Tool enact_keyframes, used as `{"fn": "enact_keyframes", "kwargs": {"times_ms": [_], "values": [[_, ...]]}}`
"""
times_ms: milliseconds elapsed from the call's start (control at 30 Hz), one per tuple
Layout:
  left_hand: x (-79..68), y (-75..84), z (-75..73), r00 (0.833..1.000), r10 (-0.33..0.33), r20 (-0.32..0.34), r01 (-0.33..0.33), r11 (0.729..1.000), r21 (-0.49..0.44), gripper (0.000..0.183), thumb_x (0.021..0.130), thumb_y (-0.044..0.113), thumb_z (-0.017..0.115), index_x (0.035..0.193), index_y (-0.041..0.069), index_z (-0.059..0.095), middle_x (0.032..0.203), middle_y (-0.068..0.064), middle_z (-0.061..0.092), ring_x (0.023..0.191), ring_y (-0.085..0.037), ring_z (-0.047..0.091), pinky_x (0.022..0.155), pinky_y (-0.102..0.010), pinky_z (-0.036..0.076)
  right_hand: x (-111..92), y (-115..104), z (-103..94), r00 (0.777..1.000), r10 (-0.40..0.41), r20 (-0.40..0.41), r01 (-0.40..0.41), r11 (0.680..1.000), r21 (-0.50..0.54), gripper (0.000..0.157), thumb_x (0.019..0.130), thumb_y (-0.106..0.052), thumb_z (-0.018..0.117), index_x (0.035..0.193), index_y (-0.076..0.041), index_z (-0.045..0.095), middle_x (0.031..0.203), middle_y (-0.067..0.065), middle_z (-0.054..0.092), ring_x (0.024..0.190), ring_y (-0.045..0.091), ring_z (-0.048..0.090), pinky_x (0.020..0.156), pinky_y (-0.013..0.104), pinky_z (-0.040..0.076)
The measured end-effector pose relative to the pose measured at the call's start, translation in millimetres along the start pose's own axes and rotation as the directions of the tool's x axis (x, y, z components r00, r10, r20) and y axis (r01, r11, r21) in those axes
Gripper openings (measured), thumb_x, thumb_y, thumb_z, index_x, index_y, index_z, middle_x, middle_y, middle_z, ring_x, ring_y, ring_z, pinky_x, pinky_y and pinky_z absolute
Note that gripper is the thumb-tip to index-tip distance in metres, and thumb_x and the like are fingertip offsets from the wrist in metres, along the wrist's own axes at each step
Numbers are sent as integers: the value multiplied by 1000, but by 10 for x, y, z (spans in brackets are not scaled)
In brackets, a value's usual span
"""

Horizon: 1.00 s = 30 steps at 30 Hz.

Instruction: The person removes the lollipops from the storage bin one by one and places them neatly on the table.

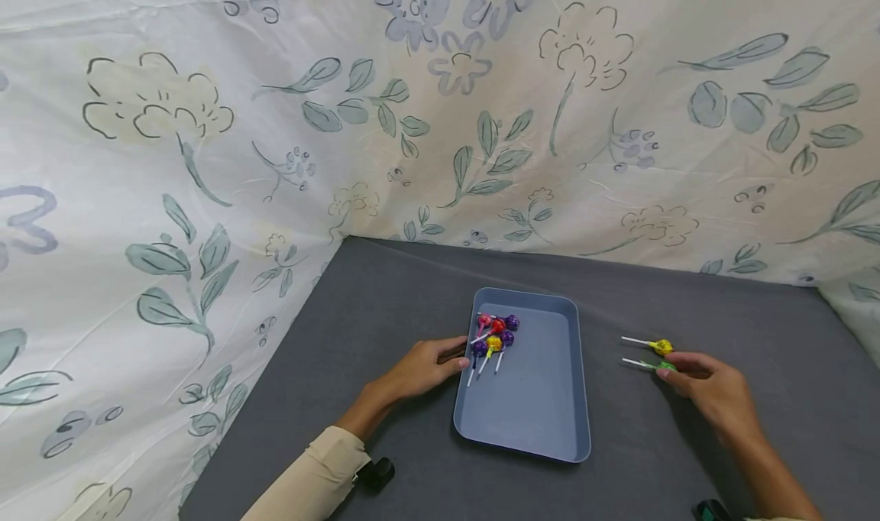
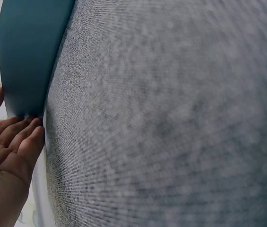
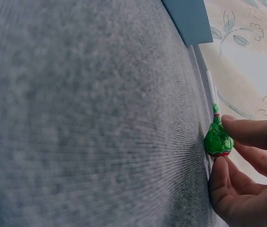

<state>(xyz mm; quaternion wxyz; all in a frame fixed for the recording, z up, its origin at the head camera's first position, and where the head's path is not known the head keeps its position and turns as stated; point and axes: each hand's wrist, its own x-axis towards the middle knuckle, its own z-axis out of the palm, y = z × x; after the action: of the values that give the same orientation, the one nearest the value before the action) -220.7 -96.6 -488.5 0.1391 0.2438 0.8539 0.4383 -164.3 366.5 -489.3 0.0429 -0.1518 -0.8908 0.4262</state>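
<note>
My right hand (image 1: 711, 387) pinches a green-wrapped lollipop (image 3: 218, 139) by its candy end, with thumb and fingertips on the wrapper. Its white stick points left toward the tray, low over the grey cloth. Just beyond it lies a yellow lollipop (image 1: 662, 347), its stick also pointing left. My left hand (image 1: 429, 368) rests against the left side of a blue tray (image 1: 532, 399); in the left wrist view its fairly straight fingertips (image 2: 36, 132) touch the outer wall. Inside the tray's upper left are several lollipops, among them a red lollipop (image 1: 498, 326) and a yellow-wrapped one (image 1: 493, 344).
A dark grey cloth (image 1: 385, 299) covers the table. Pale fabric with printed flowers and leaves (image 1: 481, 154) hangs behind it and along the left side. The tray's raised rim stands between the two hands.
</note>
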Motion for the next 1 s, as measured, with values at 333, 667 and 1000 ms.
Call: {"fn": "enact_keyframes", "kwargs": {"times_ms": [333,667,1000], "values": [[45,4,11,1000,-7,4,7,1000,7,57,110,34,61,157,4,50,156,-13,56,141,-24,58,116,-45,47,-16,-90,-52,1000,-15,-23,14,999,-31,55,96,-39,81,132,2,71,115,11,78,75,-11,59,62,24,54],[42,15,9,1000,5,-2,-5,1000,5,56,109,32,62,156,2,51,154,-14,58,141,-25,58,116,-46,47,-28,-279,-37,999,-22,-37,20,997,-70,57,94,-51,79,130,-7,75,115,4,78,82,-11,57,66,24,50],[25,24,11,1000,6,-10,-6,1000,17,56,109,32,62,155,2,52,153,-14,59,141,-26,58,116,-47,47,-45,-539,24,999,-47,5,47,999,-26,57,95,-49,79,133,-8,73,123,15,75,85,-6,59,67,24,53]]}}
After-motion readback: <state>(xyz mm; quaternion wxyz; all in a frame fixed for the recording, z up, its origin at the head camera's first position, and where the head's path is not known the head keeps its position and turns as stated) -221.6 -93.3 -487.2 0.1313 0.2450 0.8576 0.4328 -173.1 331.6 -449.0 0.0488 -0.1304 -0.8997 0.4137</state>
